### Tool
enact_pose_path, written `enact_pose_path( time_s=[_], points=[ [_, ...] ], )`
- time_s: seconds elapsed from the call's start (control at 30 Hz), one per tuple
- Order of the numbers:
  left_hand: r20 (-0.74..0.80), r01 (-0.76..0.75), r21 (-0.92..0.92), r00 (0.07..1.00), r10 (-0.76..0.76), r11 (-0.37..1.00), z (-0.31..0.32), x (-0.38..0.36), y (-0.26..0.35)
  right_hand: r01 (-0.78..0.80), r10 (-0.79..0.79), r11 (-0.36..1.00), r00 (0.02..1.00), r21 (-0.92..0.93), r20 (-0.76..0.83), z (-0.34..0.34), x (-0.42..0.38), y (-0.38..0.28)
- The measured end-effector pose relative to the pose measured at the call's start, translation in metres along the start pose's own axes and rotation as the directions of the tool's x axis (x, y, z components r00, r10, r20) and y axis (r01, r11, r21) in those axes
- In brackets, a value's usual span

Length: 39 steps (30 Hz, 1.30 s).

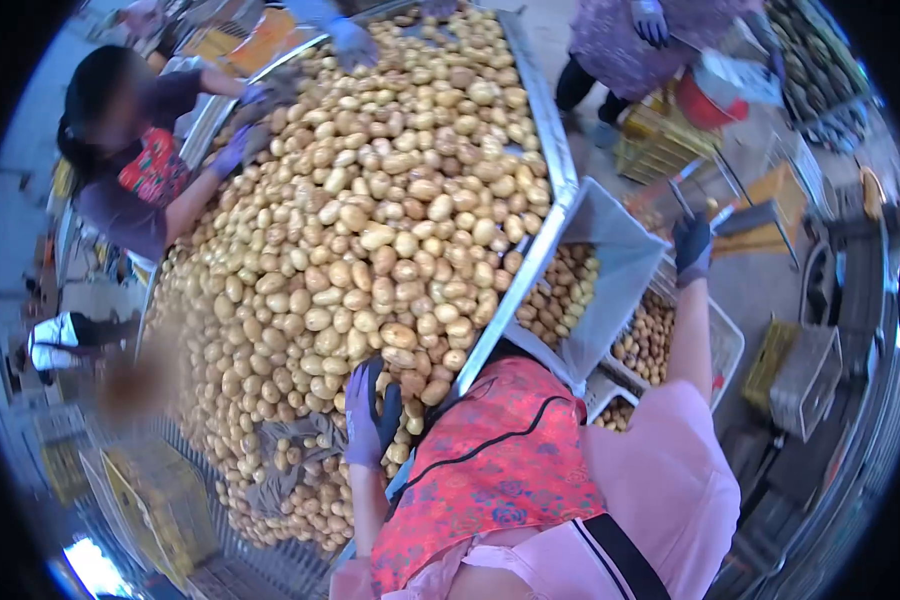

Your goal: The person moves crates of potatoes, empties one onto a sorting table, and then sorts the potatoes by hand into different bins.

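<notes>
Head view: gloved hands at the potato bench

Your left hand, its grip open, rests on the potatoes heaped across the bench. Your right hand closes its grip on a metal bar above the crate beside the chute.

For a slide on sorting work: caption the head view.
Gloved left hand reaches into potatoes; right hand rests above a crate.

Wearer: pink top w/ short sleeves, red floral apron w/ thin black trim, black strap across. Left hand in purple glove; right hand in dark glove.
</notes>
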State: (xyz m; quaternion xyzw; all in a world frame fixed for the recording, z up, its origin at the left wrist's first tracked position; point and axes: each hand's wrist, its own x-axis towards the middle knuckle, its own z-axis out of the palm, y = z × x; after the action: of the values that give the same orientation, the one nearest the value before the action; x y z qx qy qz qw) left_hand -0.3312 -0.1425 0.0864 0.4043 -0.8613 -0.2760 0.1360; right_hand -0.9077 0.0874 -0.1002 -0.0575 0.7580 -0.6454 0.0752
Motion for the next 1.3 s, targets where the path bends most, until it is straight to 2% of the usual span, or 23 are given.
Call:
enact_pose_path(
  time_s=[0.13, 0.17, 0.2, 0.33, 0.4, 0.47, 0.53, 0.6, 0.63, 0.73, 0.8, 0.87, 0.9, 0.97, 1.0, 1.03, 1.07, 1.1, 1.13, 1.17, 1.23, 1.27, 1.3],
  points=[
    [-0.042, 0.346, -0.14, 0.934, -0.354, 0.928, -0.007, 0.0, 0.008, -0.083, 0.13, 0.985, 0.936, -0.153, 0.327, 0.143, -0.094, -0.026],
    [-0.034, 0.393, -0.156, 0.915, -0.403, 0.906, -0.007, 0.001, 0.009, 0.267, 0.026, 0.766, 0.896, -0.584, 0.444, 0.182, -0.117, -0.041],
    [-0.049, 0.402, -0.157, 0.909, -0.414, 0.902, -0.007, 0.003, 0.006, 0.558, -0.008, 0.284, 0.814, -0.78, 0.58, 0.218, -0.13, -0.052],
    [-0.098, 0.392, -0.056, 0.913, -0.396, 0.918, -0.02, 0.01, -0.009, 0.737, -0.428, 0.332, 0.674, -0.589, 0.602, 0.336, -0.102, -0.045],
    [-0.118, 0.447, -0.023, 0.887, -0.446, 0.894, -0.029, 0.017, -0.016, 0.615, -0.214, 0.467, 0.776, -0.636, 0.593, 0.385, -0.067, -0.063],
    [-0.141, 0.468, -0.083, 0.869, -0.475, 0.88, -0.036, 0.033, -0.017, 0.538, -0.109, 0.421, 0.829, -0.73, 0.549, 0.427, -0.044, -0.111],
    [-0.165, 0.478, -0.07, 0.86, -0.483, 0.876, -0.042, 0.055, -0.015, 0.81, -0.566, 0.31, 0.578, -0.499, 0.587, 0.473, -0.032, -0.137],
    [-0.166, 0.41, -0.06, 0.895, -0.414, 0.91, -0.044, 0.086, -0.009, 0.936, -0.67, 0.329, 0.328, -0.13, 0.666, 0.524, -0.024, -0.176],
    [-0.152, 0.382, -0.033, 0.911, -0.383, 0.923, -0.044, 0.1, -0.007, 0.919, -0.598, 0.391, 0.293, -0.048, 0.746, 0.558, -0.017, -0.171],
    [-0.135, 0.355, -0.007, 0.926, -0.352, 0.935, -0.044, 0.122, -0.002, 0.901, -0.121, 0.329, 0.338, -0.283, 0.933, 0.63, -0.015, -0.188],
    [-0.139, 0.349, 0.009, 0.929, -0.344, 0.937, -0.044, 0.129, -0.008, 0.931, -0.053, 0.241, 0.294, -0.273, 0.954, 0.66, -0.008, -0.19],
    [-0.152, 0.348, 0.018, 0.928, -0.341, 0.937, -0.042, 0.129, -0.013, 0.924, 0.018, 0.286, 0.259, -0.253, 0.966, 0.659, -0.003, -0.195],
    [-0.142, 0.295, 0.048, 0.948, -0.285, 0.954, -0.043, 0.137, -0.015, 0.855, -0.098, 0.502, 0.205, -0.129, 0.974, 0.641, 0.007, -0.193],
    [-0.113, 0.187, 0.119, 0.978, -0.174, 0.975, -0.048, 0.159, -0.013, 0.519, -0.382, 0.844, 0.402, 0.136, 0.832, 0.604, 0.008, -0.18],
    [-0.092, 0.141, 0.177, 0.988, -0.127, 0.974, -0.052, 0.171, -0.009, 0.241, -0.375, 0.926, 0.491, 0.291, 0.786, 0.57, 0.005, -0.17],
    [-0.057, 0.094, 0.212, 0.995, -0.084, 0.973, -0.056, 0.183, -0.011, -0.164, -0.14, 0.948, 0.554, 0.273, 0.821, 0.521, -0.006, -0.184],
    [-0.015, 0.045, 0.243, 0.999, -0.043, 0.969, -0.059, 0.195, -0.013, 0.576, -0.618, 0.738, 0.369, 0.351, 0.694, 0.48, 0.008, -0.14],
    [0.002, 0.024, 0.304, 1.0, -0.026, 0.952, -0.061, 0.207, -0.019, 0.72, -0.52, 0.692, 0.44, 0.059, 0.732, 0.416, -0.015, -0.158],
    [0.02, 0.0, 0.363, 1.0, -0.008, 0.932, -0.062, 0.221, -0.027, 0.401, -0.355, 0.912, 0.672, 0.083, 0.65, 0.362, -0.035, -0.144],
    [0.014, 0.002, 0.44, 1.0, -0.009, 0.898, -0.062, 0.237, -0.036, 0.585, -0.444, 0.811, 0.605, 0.009, 0.661, 0.307, -0.045, -0.138],
    [-0.023, 0.015, 0.525, 1.0, -0.003, 0.851, -0.062, 0.268, -0.05, 0.309, -0.119, 0.926, 0.784, -0.216, 0.61, 0.204, -0.076, -0.127],
    [-0.053, 0.022, 0.541, 0.999, 0.008, 0.84, -0.06, 0.284, -0.053, 0.041, -0.006, 0.997, 0.896, -0.068, 0.444, 0.135, -0.08, -0.055],
    [-0.042, 0.032, 0.538, 0.999, -0.011, 0.843, -0.054, 0.301, -0.058, 0.414, -0.213, 0.868, 0.81, -0.274, 0.547, 0.086, -0.087, -0.048]
  ],
)
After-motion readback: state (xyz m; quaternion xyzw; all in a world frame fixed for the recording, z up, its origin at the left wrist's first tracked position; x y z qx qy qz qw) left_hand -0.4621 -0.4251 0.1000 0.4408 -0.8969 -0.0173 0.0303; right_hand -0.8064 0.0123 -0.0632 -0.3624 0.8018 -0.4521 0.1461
